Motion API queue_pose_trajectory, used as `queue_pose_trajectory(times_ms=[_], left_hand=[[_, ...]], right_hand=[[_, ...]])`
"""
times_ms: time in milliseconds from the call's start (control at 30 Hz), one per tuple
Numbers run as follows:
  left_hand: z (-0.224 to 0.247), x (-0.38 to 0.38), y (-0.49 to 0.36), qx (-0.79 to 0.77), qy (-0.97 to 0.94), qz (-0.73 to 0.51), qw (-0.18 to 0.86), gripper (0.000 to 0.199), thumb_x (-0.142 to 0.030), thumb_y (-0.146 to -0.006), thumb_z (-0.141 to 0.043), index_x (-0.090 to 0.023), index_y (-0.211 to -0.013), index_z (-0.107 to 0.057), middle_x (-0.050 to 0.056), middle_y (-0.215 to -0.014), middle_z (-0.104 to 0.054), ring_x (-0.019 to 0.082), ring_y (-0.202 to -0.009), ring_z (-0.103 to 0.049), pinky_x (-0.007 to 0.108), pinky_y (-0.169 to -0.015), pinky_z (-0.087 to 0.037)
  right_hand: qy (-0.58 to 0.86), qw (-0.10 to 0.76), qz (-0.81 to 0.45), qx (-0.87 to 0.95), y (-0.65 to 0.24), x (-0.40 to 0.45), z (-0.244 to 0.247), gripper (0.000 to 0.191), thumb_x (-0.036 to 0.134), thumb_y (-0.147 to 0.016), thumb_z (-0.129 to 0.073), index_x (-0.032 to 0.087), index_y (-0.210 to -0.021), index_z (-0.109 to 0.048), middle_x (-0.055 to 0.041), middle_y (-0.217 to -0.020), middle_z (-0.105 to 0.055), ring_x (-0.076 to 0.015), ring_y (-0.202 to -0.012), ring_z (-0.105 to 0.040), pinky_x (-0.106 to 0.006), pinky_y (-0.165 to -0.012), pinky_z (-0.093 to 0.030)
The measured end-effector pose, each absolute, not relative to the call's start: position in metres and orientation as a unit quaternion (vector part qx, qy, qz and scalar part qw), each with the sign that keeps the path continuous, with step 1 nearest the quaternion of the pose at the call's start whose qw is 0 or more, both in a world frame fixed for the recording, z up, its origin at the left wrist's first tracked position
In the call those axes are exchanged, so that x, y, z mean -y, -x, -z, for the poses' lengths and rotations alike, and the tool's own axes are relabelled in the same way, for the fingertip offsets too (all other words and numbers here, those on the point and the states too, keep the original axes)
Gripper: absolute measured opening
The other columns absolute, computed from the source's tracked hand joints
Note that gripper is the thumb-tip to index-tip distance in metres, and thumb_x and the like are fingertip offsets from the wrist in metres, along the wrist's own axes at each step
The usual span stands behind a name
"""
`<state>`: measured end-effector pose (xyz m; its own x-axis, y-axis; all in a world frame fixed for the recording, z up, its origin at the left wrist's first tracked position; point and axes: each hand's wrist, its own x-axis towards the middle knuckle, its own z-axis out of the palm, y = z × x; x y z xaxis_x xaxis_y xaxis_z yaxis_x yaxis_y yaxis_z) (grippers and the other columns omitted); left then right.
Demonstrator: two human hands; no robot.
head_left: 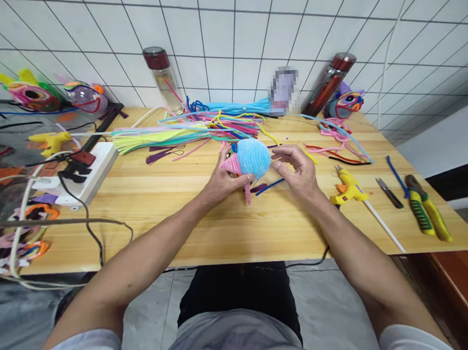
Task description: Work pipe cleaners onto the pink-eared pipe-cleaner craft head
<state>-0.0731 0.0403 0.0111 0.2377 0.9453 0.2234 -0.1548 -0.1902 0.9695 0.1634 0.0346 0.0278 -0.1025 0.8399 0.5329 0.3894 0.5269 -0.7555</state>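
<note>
Head view: blue wound ball gripped between left hand and pinching right hand.

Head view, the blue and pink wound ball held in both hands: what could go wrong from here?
1. The left hand grips only the pink end of the wound ball, while the right hand pinches its side; the winding might loosen.
2. The yellow glue gun lies close beside the right wrist; if hot, it could burn.
3. Loose pipe cleaners just behind the ball could snag.
</note>
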Motion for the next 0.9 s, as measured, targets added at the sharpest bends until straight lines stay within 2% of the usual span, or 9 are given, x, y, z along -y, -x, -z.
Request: queue_pose_trajectory(times_ms=[100,200,300,467,667,900], left_hand=[[-0.011,-0.039,0.074,-0.362,-0.603,-0.511,0.494,0.087,-0.046,-0.066,-0.097,-0.021,-0.138,-0.054,0.012,-0.131,-0.064,0.032,-0.126,-0.062,0.044,-0.11,-0.05],[-0.008,-0.038,0.074,-0.378,-0.64,-0.511,0.432,0.091,-0.046,-0.066,-0.097,-0.022,-0.141,-0.052,0.015,-0.147,-0.055,0.035,-0.141,-0.054,0.046,-0.118,-0.045],[-0.005,-0.039,0.075,-0.368,-0.685,-0.516,0.358,0.102,-0.05,-0.061,-0.1,-0.023,-0.145,-0.049,0.017,-0.155,-0.048,0.038,-0.15,-0.045,0.049,-0.126,-0.039],[-0.001,-0.039,0.074,-0.345,-0.717,-0.524,0.303,0.115,-0.056,-0.056,-0.103,-0.022,-0.148,-0.044,0.021,-0.154,-0.048,0.041,-0.15,-0.044,0.053,-0.128,-0.035],[0.002,-0.038,0.074,-0.352,-0.716,-0.522,0.301,0.116,-0.059,-0.059,-0.101,-0.023,-0.151,-0.041,0.02,-0.157,-0.045,0.041,-0.152,-0.042,0.053,-0.127,-0.037],[0.003,-0.038,0.078,-0.38,-0.711,-0.498,0.321,0.102,-0.052,-0.074,-0.092,-0.024,-0.154,-0.037,0.017,-0.161,-0.043,0.036,-0.151,-0.044,0.049,-0.125,-0.04]], right_hand=[[0.442,0.522,-0.128,0.718,-0.166,-0.032,-0.035,0.024,0.052,-0.095,-0.071,0.028,-0.094,-0.075,-0.0058,-0.094,-0.074,-0.0243,-0.085,-0.069,-0.045,-0.084,-0.061],[0.439,0.515,-0.089,0.73,-0.166,-0.03,-0.04,0.019,0.046,-0.096,-0.069,0.029,-0.088,-0.073,-0.0045,-0.085,-0.072,-0.0241,-0.08,-0.066,-0.045,-0.08,-0.059],[0.436,0.509,-0.079,0.738,-0.163,-0.028,-0.042,0.016,0.043,-0.095,-0.069,0.029,-0.089,-0.073,-0.004,-0.083,-0.072,-0.024,-0.078,-0.065,-0.045,-0.078,-0.058],[0.424,0.511,-0.085,0.743,-0.16,-0.028,-0.041,0.013,0.039,-0.095,-0.069,0.028,-0.088,-0.072,-0.0038,-0.081,-0.071,-0.0229,-0.076,-0.065,-0.042,-0.074,-0.056],[0.44,0.504,-0.101,0.736,-0.161,-0.03,-0.038,0.013,0.04,-0.093,-0.071,0.028,-0.088,-0.072,-0.004,-0.085,-0.073,-0.0228,-0.076,-0.066,-0.042,-0.074,-0.057],[0.431,0.498,-0.081,0.748,-0.161,-0.032,-0.037,0.006,0.025,-0.091,-0.067,0.027,-0.087,-0.072,-0.0031,-0.084,-0.075,-0.0209,-0.075,-0.067,-0.039,-0.072,-0.057]])
